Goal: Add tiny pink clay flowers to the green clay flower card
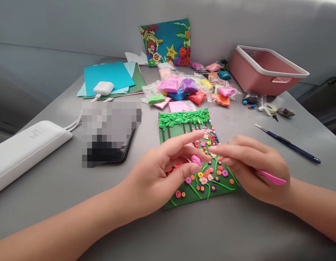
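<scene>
Between the thumb and fingers of my left hand (168, 168) is a small lump of pink clay (196, 160). My right hand (256, 168) is closed around a pink modelling tool (271, 177), whose flat end sticks out behind the palm. The right fingertips come close to the left ones; whether they pinch anything is too small to tell. Under both hands lies a green board (168, 202) decorated with clay flowers, stems, dark trunks and a band of green leaves. The hands cover part of its middle.
Several bagged clay packets (189, 85) lie behind the board. A pink basket (262, 72) stands back right, a craft knife (287, 143) in front of it. On the left are a phone (126, 145), a power bank (34, 148) and coloured sheets (110, 78). A sea-scene picture (165, 40) leans behind.
</scene>
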Action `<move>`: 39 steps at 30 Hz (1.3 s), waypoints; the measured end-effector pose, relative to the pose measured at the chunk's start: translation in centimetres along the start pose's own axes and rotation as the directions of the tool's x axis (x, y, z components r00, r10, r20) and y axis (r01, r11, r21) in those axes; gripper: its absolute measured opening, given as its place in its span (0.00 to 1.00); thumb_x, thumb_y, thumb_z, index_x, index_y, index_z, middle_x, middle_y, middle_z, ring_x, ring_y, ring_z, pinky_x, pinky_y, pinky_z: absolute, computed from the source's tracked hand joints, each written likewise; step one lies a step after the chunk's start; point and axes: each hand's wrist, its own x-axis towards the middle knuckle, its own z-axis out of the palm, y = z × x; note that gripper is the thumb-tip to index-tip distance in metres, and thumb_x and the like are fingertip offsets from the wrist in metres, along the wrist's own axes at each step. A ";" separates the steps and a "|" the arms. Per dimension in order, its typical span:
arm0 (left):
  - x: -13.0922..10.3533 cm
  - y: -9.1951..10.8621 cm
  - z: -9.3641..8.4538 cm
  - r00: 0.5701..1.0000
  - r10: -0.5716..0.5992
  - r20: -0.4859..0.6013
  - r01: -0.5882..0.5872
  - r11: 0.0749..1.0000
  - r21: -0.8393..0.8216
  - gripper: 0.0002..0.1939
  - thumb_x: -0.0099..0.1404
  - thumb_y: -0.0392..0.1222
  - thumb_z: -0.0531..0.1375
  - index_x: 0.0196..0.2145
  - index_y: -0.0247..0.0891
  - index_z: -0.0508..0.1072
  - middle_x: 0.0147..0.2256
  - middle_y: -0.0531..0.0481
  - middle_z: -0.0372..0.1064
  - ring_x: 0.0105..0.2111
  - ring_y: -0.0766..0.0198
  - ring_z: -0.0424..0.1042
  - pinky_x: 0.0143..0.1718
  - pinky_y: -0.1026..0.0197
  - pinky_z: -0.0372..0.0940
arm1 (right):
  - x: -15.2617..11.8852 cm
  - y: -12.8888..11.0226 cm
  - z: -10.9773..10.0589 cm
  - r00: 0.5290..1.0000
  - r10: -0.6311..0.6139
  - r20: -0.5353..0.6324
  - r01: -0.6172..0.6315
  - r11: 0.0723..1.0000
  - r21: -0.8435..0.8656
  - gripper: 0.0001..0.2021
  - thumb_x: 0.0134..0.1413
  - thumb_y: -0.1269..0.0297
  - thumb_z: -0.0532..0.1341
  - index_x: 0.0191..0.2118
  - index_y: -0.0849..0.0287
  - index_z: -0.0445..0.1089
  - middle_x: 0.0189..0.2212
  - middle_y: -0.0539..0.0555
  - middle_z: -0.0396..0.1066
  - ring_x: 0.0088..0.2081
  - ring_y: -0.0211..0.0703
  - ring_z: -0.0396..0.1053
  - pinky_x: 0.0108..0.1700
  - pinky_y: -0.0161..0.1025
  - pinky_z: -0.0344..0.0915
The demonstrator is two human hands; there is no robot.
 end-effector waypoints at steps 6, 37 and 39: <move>-0.4 0.4 0.4 0.988 -0.060 0.143 0.065 0.997 -0.029 0.29 0.74 0.36 0.59 0.69 0.39 0.58 0.47 0.46 0.81 0.43 0.64 0.78 0.47 0.62 0.73 | 0.4 -1.5 0.3 0.998 -0.025 0.052 0.023 0.999 0.041 0.12 0.67 0.72 0.62 0.54 0.60 0.74 0.32 0.51 0.68 0.32 0.33 0.70 0.35 0.30 0.74; 0.0 1.3 1.0 0.960 -0.272 0.065 0.276 0.878 -0.391 0.23 0.60 0.34 0.73 0.49 0.40 0.70 0.34 0.55 0.77 0.36 0.69 0.77 0.37 0.68 0.71 | -0.3 -1.8 0.5 0.990 -0.138 -0.040 0.134 0.987 -0.084 0.09 0.64 0.77 0.64 0.48 0.64 0.76 0.36 0.55 0.75 0.34 0.35 0.74 0.36 0.33 0.73; 0.1 1.3 1.0 0.963 -0.264 0.054 0.264 0.884 -0.386 0.23 0.59 0.33 0.74 0.48 0.40 0.71 0.34 0.55 0.78 0.35 0.69 0.76 0.35 0.69 0.70 | -0.3 -2.0 0.3 0.990 -0.130 -0.045 0.125 0.986 -0.107 0.10 0.62 0.79 0.64 0.47 0.63 0.77 0.36 0.54 0.75 0.34 0.34 0.74 0.36 0.32 0.73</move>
